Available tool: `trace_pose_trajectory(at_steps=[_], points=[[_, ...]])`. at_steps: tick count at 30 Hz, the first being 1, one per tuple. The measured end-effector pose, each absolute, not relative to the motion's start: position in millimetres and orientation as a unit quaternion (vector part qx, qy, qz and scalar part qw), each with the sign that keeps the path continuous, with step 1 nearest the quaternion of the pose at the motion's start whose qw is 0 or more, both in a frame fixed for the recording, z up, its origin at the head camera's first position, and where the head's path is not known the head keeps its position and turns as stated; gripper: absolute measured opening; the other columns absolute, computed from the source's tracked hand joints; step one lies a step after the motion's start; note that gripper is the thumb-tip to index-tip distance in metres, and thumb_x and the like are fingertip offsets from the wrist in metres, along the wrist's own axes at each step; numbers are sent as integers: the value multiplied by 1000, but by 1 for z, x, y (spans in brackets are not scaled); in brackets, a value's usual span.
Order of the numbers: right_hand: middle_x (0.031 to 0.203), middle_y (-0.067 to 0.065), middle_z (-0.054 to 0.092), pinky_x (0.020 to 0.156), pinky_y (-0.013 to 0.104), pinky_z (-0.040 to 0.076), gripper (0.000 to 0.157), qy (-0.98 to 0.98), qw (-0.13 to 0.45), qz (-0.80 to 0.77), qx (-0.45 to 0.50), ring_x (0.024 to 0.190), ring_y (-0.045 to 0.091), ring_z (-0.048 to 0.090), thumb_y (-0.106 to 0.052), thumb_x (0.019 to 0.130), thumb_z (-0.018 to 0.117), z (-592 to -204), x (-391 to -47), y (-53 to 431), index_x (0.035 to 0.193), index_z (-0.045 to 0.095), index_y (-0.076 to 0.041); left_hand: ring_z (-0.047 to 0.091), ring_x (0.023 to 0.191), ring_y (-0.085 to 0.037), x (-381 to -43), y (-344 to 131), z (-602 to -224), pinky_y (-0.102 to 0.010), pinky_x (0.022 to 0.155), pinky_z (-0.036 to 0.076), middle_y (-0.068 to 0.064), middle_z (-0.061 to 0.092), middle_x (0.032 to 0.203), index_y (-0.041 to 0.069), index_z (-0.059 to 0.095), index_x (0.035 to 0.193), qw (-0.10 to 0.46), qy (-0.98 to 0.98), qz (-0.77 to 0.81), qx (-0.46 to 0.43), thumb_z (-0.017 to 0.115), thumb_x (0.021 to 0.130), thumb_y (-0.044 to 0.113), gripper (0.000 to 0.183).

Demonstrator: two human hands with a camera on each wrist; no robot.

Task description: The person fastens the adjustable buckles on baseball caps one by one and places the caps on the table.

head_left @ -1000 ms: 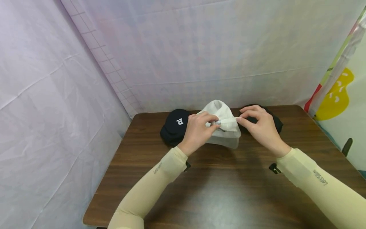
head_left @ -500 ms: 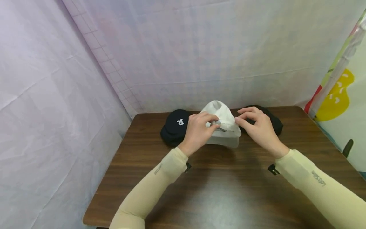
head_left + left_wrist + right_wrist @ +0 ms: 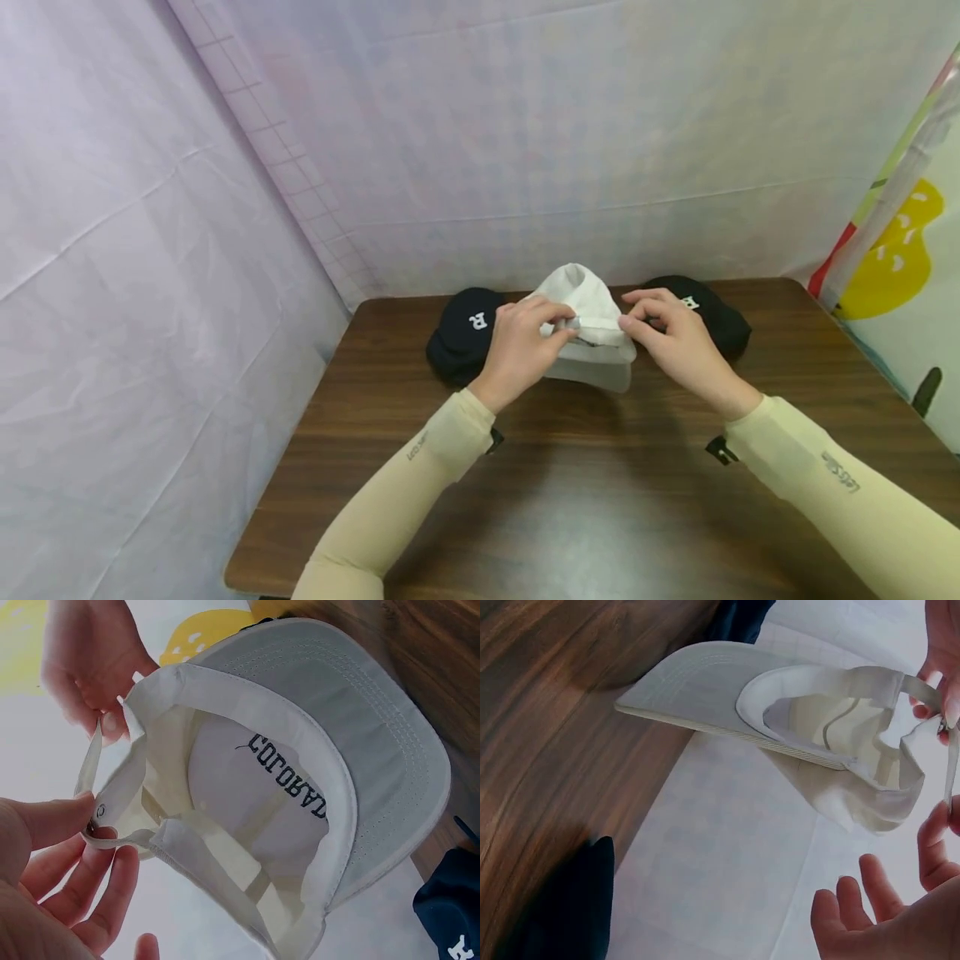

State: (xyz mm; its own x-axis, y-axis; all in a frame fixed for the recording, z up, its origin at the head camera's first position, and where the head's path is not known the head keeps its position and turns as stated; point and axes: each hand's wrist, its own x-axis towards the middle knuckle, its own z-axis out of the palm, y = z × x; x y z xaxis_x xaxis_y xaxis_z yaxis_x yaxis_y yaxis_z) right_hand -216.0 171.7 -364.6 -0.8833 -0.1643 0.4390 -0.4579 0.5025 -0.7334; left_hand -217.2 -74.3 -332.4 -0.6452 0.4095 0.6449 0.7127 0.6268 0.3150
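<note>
A white cap (image 3: 581, 287) hangs above the table between my hands, its inside and grey underbrim (image 3: 375, 720) showing in the left wrist view. Dark lettering (image 3: 285, 776) shows through the crown. With thumb and fingers, my left hand (image 3: 521, 342) pinches the small metal buckle (image 3: 91, 825) on the cap's back strap, partly hidden by the fingertips. My right hand (image 3: 678, 346) pinches the loose end of the strap (image 3: 952, 769) between thumb and index finger, the other fingers spread. The strap stretches between both hands.
Black caps with a white letter lie at the back of the brown table (image 3: 555, 500): one cap (image 3: 459, 333) left of the white cap, another cap (image 3: 720, 321) behind my right hand. A pale curtain (image 3: 480, 142) hangs right behind the table.
My right hand has shifted slightly at the strap, its fingers bending a little more. The white letter on the right black cap has come into sight. My left hand keeps its pinch.
</note>
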Motion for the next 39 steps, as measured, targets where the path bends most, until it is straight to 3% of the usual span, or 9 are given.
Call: trace_pose_trajectory(at_steps=[21,28,39], points=[[131,6,59,93,57,42,20,-838,209,466,193,121,27,52,-28,98,69,-361,-216,173,81,67,-17,61,84,-6,-217,-76,-337,-40,88,39,9,68,91,18,78,101,271,-858,-287,-327,83,86,21,16],[131,5,59,94,54,42,22,-838,217,465,184,121,27,52,-30,98,68,-357,-214,176,81,66,-18,60,85,-4,-216,-77,-337,-39,88,39,10,68,92,19,78,102,273,-856,-289,-331,81,87,22,16],[132,5,58,95,57,40,24,-843,213,465,166,121,29,52,-33,99,66,-355,-210,182,83,67,-15,64,83,-13,-218,-78,-341,-36,84,42,6,67,88,14,78,100,272,-843,-315,-341,84,85,17,17]])
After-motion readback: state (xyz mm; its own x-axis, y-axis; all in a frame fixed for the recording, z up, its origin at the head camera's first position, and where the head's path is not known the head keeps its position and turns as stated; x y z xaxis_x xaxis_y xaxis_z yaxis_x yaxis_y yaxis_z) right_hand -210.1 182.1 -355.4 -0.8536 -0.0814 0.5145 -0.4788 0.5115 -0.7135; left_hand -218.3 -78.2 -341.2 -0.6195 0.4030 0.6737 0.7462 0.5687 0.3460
